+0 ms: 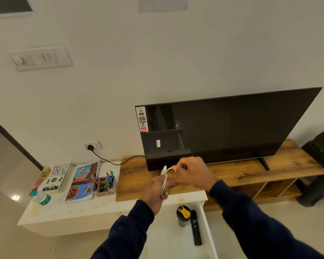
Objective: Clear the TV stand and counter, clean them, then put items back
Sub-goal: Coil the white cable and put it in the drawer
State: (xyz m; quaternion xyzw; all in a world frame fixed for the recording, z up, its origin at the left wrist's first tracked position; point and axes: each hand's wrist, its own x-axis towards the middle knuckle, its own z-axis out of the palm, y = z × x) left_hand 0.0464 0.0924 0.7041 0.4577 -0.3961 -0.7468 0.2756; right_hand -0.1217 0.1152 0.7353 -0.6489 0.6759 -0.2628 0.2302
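While left hand (154,186) grips folded white cable (164,181), right fingers (178,167) pinch its loop.

We see a matt, grained wooden TV stand (232,176) under a glossy black television (232,128); left of the stand, a smooth pale surface (73,214) with glossy paper book covers (82,181).

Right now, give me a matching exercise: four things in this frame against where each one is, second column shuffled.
Things:
1. white cable
2. remote
3. pen holder
4. TV

Places:
A. on the wooden stand
B. on the white counter, beside the magazine
C. held between the left hand and right hand
D. in the open drawer, next to the yellow-lidded bottle

Pairs: 1-C, 2-D, 3-B, 4-A
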